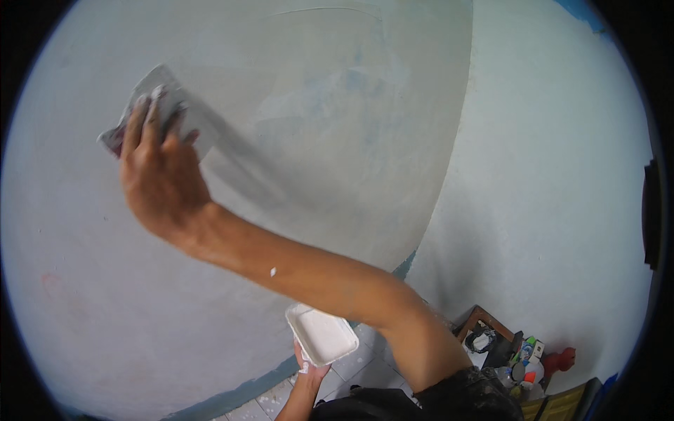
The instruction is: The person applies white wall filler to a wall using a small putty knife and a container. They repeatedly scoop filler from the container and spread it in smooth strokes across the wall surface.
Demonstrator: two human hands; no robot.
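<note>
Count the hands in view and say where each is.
2: right hand at upper left, holding a flat tool at the wall; left hand lower centre, holding a white tray.

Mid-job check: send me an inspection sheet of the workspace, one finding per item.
Surface: wall grey-white, uneven in tone, with bluish patches and a teal strip along its foot.
Job's things: grey blade at the wall, contact unclear; white tray holding white material.
Clutter: small items and a red object bunched at lower right.
Grips: right hand holds the blade, fingers over its face; left hand holds the tray.
Cables: nothing seen.
Surroundings: paler adjoining wall at right; tiled floor below.
</note>
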